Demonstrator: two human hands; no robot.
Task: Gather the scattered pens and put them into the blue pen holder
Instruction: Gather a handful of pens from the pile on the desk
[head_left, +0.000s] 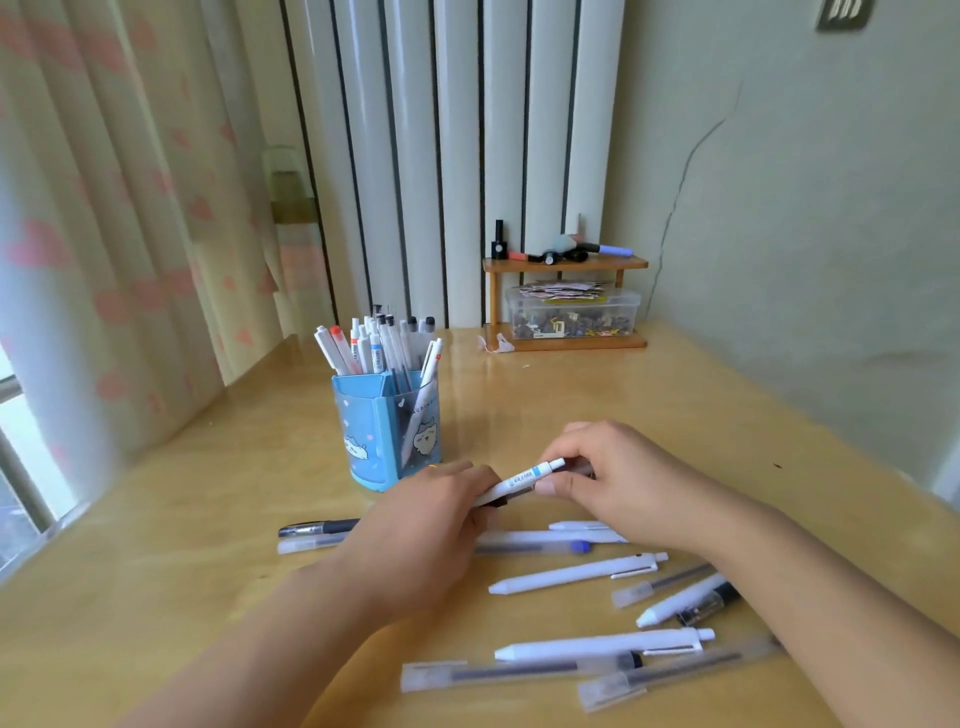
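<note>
At the tabletop's (597, 395) far edge we see a small wooden shelf (566, 264) holding a clear plastic box (574, 314), with small bottles (500, 240) on top. We find a heart-patterned curtain (104, 234) along the left edge.

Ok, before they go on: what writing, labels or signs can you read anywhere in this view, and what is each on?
"chi...": partial lettering slanting along the clear panel of the blue pen holder; the rest is too blurred to read.
Label with a blue band on the white pen held by the left hand and right hand: print too small to read.
Grey wall plaque: white strokes, cut off by the frame, unreadable.
Labels on pens standing in the holder: too small.
</note>
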